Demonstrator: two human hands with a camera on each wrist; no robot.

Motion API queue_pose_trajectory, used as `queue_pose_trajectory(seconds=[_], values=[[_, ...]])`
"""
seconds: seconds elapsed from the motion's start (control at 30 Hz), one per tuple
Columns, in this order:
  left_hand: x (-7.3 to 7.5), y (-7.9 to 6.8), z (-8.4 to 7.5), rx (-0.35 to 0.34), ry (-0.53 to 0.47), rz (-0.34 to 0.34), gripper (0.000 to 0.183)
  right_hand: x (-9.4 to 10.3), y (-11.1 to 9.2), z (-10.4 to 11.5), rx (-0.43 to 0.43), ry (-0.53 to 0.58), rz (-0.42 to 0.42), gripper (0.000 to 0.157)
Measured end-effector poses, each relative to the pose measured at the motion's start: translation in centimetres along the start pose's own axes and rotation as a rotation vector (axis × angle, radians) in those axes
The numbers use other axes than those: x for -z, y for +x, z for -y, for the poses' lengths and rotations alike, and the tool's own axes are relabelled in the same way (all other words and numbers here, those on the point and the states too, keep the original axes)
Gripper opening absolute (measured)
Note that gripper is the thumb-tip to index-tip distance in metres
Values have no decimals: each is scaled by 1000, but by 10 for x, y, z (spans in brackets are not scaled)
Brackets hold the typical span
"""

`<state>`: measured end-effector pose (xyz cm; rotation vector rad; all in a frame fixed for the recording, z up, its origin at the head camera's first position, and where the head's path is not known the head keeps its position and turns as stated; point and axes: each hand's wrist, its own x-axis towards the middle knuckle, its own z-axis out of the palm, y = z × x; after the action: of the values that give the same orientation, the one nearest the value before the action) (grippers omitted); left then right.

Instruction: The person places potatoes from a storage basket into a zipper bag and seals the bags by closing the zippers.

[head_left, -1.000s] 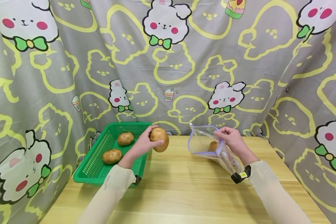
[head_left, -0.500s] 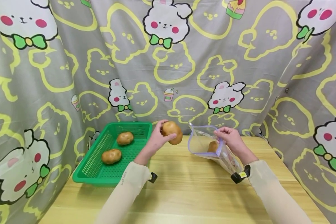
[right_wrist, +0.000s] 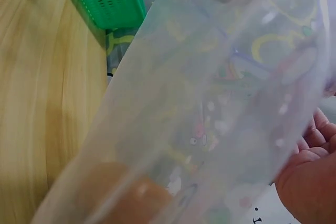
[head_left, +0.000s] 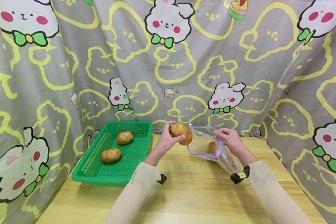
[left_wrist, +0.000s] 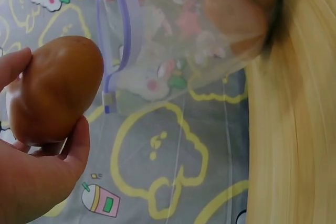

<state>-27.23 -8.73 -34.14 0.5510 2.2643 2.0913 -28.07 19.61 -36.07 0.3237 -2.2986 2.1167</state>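
My left hand (head_left: 167, 140) grips a large brown potato (head_left: 181, 133) with thumb and fingers curled round it. In the head view this potato overlaps the left edge of the mouth of a clear zip bag (head_left: 199, 140) with a purple seal. My right hand (head_left: 230, 140) pinches the bag's rim on the right, and the mouth gapes toward the left. Inside the bag lies a potato (head_left: 212, 147); the left wrist view shows brown potato shapes (left_wrist: 236, 17) low in it. Two more potatoes, one at the back (head_left: 124, 137) and one nearer (head_left: 111, 155), rest in a green basket.
The green plastic basket (head_left: 85, 178) stands on the left of the wooden table (head_left: 182, 193). A grey patterned curtain (head_left: 168, 74) hangs behind the table and along both sides. Black wrist cameras are strapped at both sleeves.
My left hand has carried the potato rightward, from beside the basket to the bag's mouth. My right hand and the bag have stayed nearly still.
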Motion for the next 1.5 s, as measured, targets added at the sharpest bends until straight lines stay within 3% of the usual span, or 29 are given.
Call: queue_pose_trajectory(seconds=[0.1,0.27,0.53,0.77,1.07,1.3,1.5], values=[[-6,-4,-9,-28,-31,-5,60,0,0,-1,9,1,6,19],[-13,-2,-8,-66,-26,28,55,1,-1,1,15,17,19,20],[-22,-1,-4,-85,38,58,59,1,-2,1,23,40,23,22],[-25,1,-5,-87,63,92,61,3,-1,-1,29,48,35,34],[-31,5,-6,-81,130,109,61,5,0,0,55,69,40,32],[-35,26,31,-92,129,84,65,7,0,0,88,105,54,22],[-37,29,33,-115,170,64,64,7,0,1,83,110,51,18]])
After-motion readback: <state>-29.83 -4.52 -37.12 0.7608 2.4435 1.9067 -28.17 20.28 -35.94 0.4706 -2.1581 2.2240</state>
